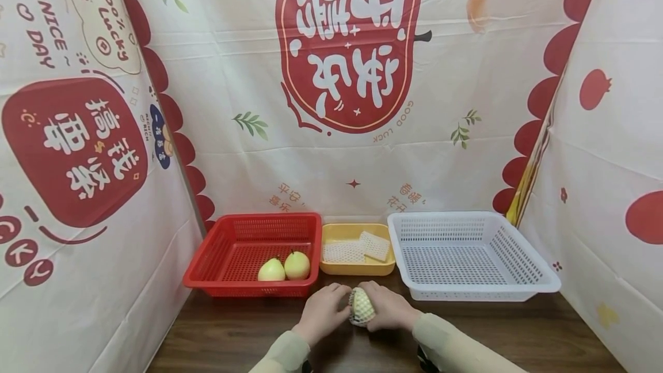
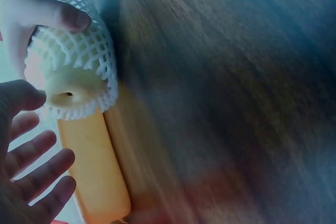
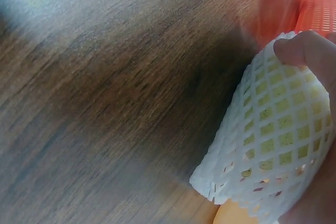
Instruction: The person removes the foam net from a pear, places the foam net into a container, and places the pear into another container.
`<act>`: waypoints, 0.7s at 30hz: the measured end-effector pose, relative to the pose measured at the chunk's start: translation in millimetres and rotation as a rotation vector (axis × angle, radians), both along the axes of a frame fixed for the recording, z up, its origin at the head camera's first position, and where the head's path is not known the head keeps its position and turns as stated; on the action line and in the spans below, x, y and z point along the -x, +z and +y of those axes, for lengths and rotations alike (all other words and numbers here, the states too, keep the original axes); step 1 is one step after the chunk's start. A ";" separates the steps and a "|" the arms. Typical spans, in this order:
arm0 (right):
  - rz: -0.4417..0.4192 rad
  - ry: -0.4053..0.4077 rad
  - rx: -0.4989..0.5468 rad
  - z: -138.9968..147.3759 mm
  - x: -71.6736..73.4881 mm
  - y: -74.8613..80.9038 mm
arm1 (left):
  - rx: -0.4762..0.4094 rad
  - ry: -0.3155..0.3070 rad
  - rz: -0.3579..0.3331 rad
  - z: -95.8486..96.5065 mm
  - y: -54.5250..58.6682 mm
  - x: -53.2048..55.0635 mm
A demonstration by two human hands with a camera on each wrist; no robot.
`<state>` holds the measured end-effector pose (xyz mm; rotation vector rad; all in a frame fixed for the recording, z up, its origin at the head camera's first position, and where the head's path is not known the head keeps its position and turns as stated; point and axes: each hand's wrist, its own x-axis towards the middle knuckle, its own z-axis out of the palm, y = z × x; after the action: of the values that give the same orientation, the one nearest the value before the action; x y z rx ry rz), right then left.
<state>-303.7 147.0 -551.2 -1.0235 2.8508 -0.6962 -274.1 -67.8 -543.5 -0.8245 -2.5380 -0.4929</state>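
Note:
A pale yellow pear (image 2: 73,88) sits inside a white foam net sleeve (image 3: 278,129), low over the table in front of the baskets. My right hand (image 1: 389,307) grips the sleeved pear (image 1: 362,307) from the right, its thumb (image 3: 300,51) across the netting. The netting covers most of the fruit; one end with a small dark hollow shows bare in the left wrist view. On the other side my left hand (image 1: 323,311) has its fingers spread and loosely bent, the thumb (image 2: 23,97) right by the pear's bare end.
A red basket (image 1: 248,289) at the back left holds two bare pears (image 1: 297,265). Beside it, a yellow basket (image 1: 357,270) holds white foam net sleeves (image 1: 375,246). The white basket (image 1: 476,292) stands at the right. Printed cloth (image 1: 331,166) hangs behind and at both sides of the brown wooden table (image 1: 233,327).

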 end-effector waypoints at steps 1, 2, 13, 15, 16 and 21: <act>-0.003 0.000 -0.001 0.1 -0.1 -0.4 | 0.000 -0.004 -0.012 0.2 -1.1 0.6; -0.007 -0.001 -0.002 0.3 0.0 -0.9 | 0.000 -0.006 -0.027 0.6 -2.1 1.1; -0.004 -0.003 -0.005 -0.1 -0.6 2.9 | 0.062 0.001 -0.125 9.1 -5.8 9.6; -0.009 -0.005 -0.004 0.3 -0.5 2.5 | 0.087 0.001 -0.133 10.3 -6.0 10.5; -0.011 -0.006 -0.004 0.4 -0.5 2.5 | 0.097 0.001 -0.137 10.8 -5.9 10.7; -0.029 -0.004 -0.008 0.9 -0.4 1.5 | 0.138 0.007 -0.157 13.8 -7.5 11.3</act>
<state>-303.3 147.9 -549.6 -0.9979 2.8295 -0.6935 -285.5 -54.0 -550.9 -0.8556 -2.7433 -0.3980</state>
